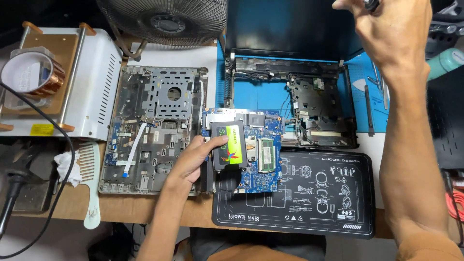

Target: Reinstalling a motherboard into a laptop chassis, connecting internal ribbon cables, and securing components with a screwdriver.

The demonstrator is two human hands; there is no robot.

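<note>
My left hand (193,162) grips the left edge of a small black drive (228,145) with a green-and-yellow label, thumb on top and fingers curled under it. The drive sits tilted over a blue circuit board (261,169), touching or just above it; I cannot tell which. My right hand (394,29) is raised far up and to the right, well apart from the left, fingers pinched together around a small dark object (372,5) at the top edge of the view; too little of it shows for me to say what it is.

Under the board, toward my body, lies a black work mat (328,212) with white line drawings. Just left of my left hand lies a grey laptop cover (154,130), underside up, with a white ribbon cable across it. Beyond the board, between my hands, lies an opened laptop base (314,104) on a blue mat (256,94), its dark screen standing behind it. Below my right hand, thin metal tools (369,108) lie beside the base. Far to the left are a white metal machine (96,82), a pale green comb (91,188) and a crumpled tissue (65,166). A fan (164,19) stands at the top.
</note>
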